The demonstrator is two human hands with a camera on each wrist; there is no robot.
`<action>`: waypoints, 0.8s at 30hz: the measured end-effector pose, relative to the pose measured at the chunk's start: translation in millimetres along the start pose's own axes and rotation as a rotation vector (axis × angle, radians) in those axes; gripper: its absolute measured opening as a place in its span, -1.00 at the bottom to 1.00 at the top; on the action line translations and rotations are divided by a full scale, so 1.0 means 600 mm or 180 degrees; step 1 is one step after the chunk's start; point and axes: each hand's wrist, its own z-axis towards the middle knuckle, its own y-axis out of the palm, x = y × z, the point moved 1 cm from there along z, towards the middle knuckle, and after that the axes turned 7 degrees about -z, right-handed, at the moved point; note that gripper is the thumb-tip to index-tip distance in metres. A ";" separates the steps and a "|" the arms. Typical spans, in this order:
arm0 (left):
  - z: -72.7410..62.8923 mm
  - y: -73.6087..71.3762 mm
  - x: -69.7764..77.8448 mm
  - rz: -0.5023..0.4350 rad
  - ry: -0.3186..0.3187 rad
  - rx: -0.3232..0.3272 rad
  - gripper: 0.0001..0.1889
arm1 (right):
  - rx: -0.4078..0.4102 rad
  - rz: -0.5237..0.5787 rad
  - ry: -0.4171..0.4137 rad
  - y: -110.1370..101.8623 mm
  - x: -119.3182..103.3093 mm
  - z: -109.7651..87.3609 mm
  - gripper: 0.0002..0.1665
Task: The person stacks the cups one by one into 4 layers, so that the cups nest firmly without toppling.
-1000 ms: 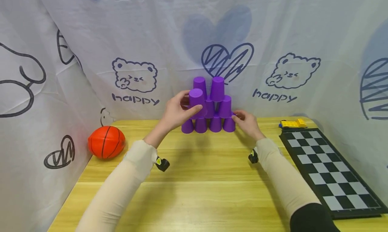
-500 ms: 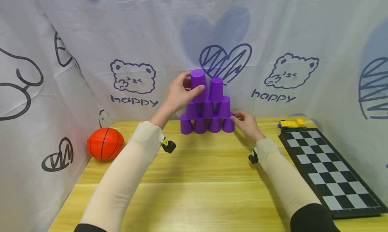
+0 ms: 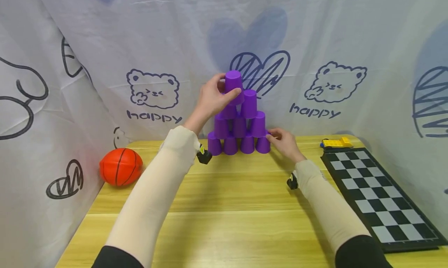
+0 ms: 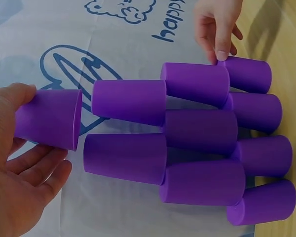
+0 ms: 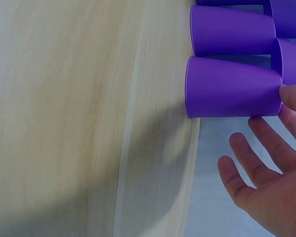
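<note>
In the head view my left hand [image 3: 213, 98] holds a purple cup [image 3: 233, 81] upside down between thumb and fingers. This cup [image 4: 52, 118] is apart from the stack in the left wrist view, above the two top cups. The stacked purple cups [image 3: 239, 126] form a pyramid with a row of several at the bottom, three above and two on top, all upside down. My right hand [image 3: 285, 143] is at the stack's lower right. Its thumb and index finger pinch the upper edge of the end bottom cup [image 5: 234, 88]; the other fingers are spread.
The wooden table [image 3: 224, 229] carries a red ball [image 3: 121, 167] with black lines at the left. At the right lie a black-and-white checkered board [image 3: 379, 196] and a yellow toy vehicle [image 3: 336, 142]. A printed curtain [image 3: 210, 38] hangs close behind the stack.
My left hand has raised its cup from in front of the stack to above the top row, moving slightly right. My right hand has stayed at the end bottom cup.
</note>
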 end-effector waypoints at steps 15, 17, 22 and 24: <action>0.041 0.011 0.006 0.0093 -0.0117 0.0043 -0.32 | 0.0003 -0.0024 0.0024 -0.002 -0.001 -0.002 -0.54; 0.045 0.013 0.005 0.0115 -0.0133 0.0060 -0.32 | -0.0004 -0.0026 0.0031 -0.002 -0.001 -0.002 -0.54; 0.053 0.016 0.006 0.0150 -0.0198 0.0112 -0.32 | -0.0034 -0.0031 0.0052 -0.003 -0.005 -0.003 -0.55; 0.056 0.017 0.007 0.0156 -0.0218 0.0123 -0.32 | -0.0053 -0.0026 0.0074 -0.003 -0.005 -0.002 -0.55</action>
